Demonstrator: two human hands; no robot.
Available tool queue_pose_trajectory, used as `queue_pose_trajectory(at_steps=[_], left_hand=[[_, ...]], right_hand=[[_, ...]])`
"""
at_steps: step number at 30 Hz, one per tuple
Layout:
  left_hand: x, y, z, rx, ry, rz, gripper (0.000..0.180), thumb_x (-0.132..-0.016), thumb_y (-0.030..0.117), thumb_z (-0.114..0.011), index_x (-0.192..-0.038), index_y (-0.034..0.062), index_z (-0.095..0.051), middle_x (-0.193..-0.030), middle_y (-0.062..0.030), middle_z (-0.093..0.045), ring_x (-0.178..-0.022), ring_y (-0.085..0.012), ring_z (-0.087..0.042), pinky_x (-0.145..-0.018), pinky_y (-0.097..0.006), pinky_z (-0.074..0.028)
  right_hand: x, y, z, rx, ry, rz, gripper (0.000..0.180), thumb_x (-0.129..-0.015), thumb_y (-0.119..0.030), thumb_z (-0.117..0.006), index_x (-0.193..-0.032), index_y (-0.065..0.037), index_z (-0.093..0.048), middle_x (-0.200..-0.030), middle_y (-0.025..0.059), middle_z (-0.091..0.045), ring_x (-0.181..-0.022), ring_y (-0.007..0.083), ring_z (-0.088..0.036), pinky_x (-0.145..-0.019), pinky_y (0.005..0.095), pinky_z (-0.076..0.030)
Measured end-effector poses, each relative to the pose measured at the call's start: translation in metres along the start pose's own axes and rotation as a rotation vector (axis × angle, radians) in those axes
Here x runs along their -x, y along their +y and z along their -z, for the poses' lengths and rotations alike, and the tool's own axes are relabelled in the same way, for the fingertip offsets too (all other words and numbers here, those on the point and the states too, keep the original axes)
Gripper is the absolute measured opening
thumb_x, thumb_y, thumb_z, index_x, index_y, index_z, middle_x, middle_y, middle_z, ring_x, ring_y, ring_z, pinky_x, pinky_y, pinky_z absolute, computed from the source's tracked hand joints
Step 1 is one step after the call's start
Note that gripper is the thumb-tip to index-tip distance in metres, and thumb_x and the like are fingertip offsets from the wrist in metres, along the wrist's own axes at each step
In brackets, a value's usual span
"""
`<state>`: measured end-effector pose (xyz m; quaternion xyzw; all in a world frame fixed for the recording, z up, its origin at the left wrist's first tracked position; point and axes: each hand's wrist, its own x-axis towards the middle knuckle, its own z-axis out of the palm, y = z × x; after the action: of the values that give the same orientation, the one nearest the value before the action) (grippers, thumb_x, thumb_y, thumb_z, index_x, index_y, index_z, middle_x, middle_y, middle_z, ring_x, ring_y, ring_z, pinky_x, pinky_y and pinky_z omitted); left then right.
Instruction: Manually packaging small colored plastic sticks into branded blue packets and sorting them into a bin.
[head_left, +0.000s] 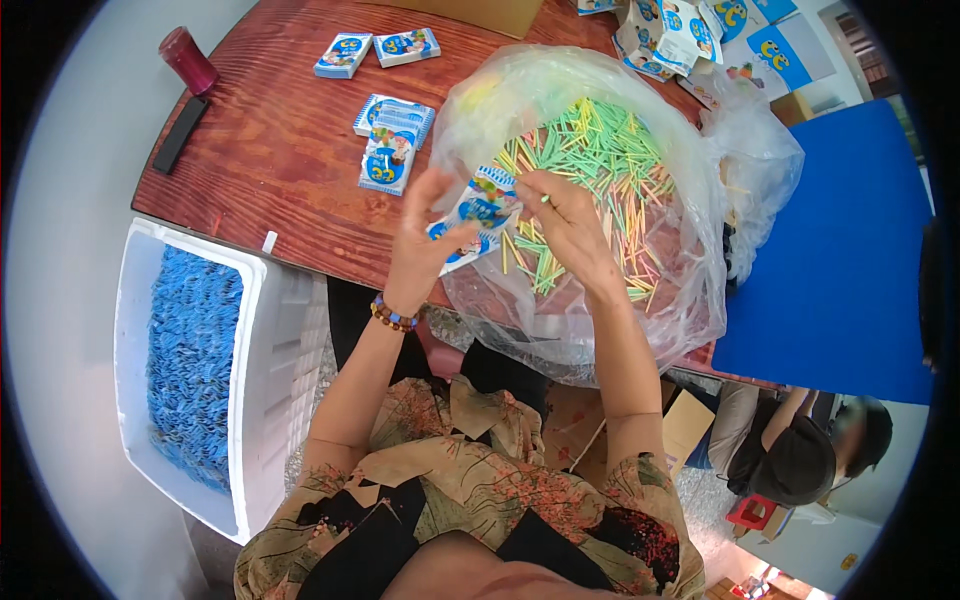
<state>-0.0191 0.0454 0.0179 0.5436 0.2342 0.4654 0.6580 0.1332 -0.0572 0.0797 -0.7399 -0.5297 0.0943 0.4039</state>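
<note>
At the bottom of the frame sits the person's patterned shirt, forearms rising toward the centre. A white crate point(262, 330) full of blue pieces stands at lower left, beside the table point(270, 150).

At mid-frame the left hand point(425, 245), a bead bracelet on its wrist, grips a small blue-and-white packet point(478, 215) by its lower edge, thumb across the front. The right hand point(565, 215) is pinched shut on a thin stick point(545, 199) at the packet's top right corner, just over the open mouth of a clear bag point(690, 230). The bag holds a loose heap of green, yellow and pink sticks point(600, 160).

The packet looks like light, thin card: easily creased, best held by its edges so the opening stays free. The stick seems light, stiff and slim, likely to snap if bent or slip from a loose pinch; a fingertip grip near one end suits it.

Further up, more packets point(392, 140) lie on the wood, a dark red cylinder point(187, 60) at upper left, and a pile of packets point(670, 35) at the top right. Another person sits at lower right.
</note>
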Motion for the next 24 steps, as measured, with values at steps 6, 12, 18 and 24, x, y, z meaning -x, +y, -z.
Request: queue_pose_trajectory(at_steps=[6,12,18,24], left_hand=[[-0.014,-0.004,0.036,0.093,-0.197,0.336,0.016,-0.084,0.006,-0.068,-0.098,-0.0015,-0.067,-0.087,-0.0009,-0.068,-0.077,-0.0044,-0.061,-0.068,-0.022,-0.049],[-0.029,-0.014,0.083,-0.16,-0.036,0.225,0.027,-0.081,0.01,-0.07,-0.105,-0.0015,-0.063,-0.098,-0.0052,-0.067,-0.086,-0.0117,-0.062,-0.075,-0.027,-0.049],[-0.031,-0.022,0.084,-1.017,0.121,-0.186,0.044,-0.075,0.019,-0.073,-0.113,0.0066,-0.055,-0.109,-0.0143,-0.054,-0.106,-0.0327,-0.047,-0.09,-0.044,-0.036],[-0.024,-0.028,0.08,-1.109,0.052,-0.122,0.036,-0.075,0.024,-0.073,-0.104,0.0105,-0.056,-0.102,-0.0069,-0.055,-0.101,-0.0308,-0.048,-0.083,-0.046,-0.035]], right_hand=[[-0.028,-0.011,-0.039,-0.27,-0.209,-0.131,0.021,-0.093,-0.018,-0.055,-0.099,0.0,-0.063,-0.063,0.0053,-0.058,-0.058,0.0112,-0.055,-0.055,0.0276,-0.043],[-0.068,-0.004,-0.109,-0.078,-0.238,0.052,0.016,-0.09,-0.011,-0.053,-0.096,0.001,-0.061,-0.072,0.0181,-0.062,-0.065,0.0273,-0.063,-0.06,0.0375,-0.048],[-0.103,0.003,-0.127,0.287,-0.149,0.092,0.016,-0.087,-0.011,-0.051,-0.097,-0.004,-0.061,-0.087,0.0229,-0.064,-0.087,0.0399,-0.061,-0.071,0.0489,-0.047],[-0.063,-0.01,-0.083,0.3,-0.001,0.078,0.021,-0.086,-0.012,-0.052,-0.105,-0.007,-0.061,-0.097,0.0176,-0.065,-0.088,0.0365,-0.063,-0.071,0.0453,-0.049]])
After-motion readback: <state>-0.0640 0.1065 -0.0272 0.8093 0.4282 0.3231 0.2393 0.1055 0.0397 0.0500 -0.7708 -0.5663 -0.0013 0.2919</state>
